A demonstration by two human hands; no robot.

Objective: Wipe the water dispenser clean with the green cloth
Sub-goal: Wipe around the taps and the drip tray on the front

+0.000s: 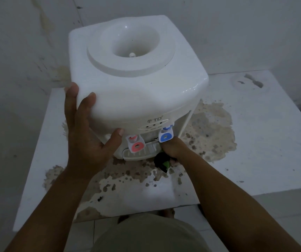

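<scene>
Head view. Water dispenser stands on a white tabletop, its back toward 12 o'clock near a corner of 2 white walls, its front panel and 2 taps facing 6 o'clock toward the person. The body leans, its top tipped toward the camera; its long axis runs from the base up to the round bottle well on top. Red tap sits at the 7 o'clock side of the front, blue tap at the 5 o'clock side, with the drip tray just below both.

Left hand grips the dispenser's upper shell at its 8 o'clock corner: fingers curl over the rim and the thumb presses the front just beside the red tap. Right hand is tucked under the blue tap at the right end of the drip tray, fingers closed round the green cloth, which shows as a dark bunch with a small green patch hanging below the fist.

The tabletop's near edge runs across at 6 o'clock, in front of the person's torso; its left edge slants away at 9 o'clock. Bare tabletop lies at 3 o'clock of the dispenser. A patch of peeled, brownish surface spreads from under the base toward 4 and 6 o'clock.
</scene>
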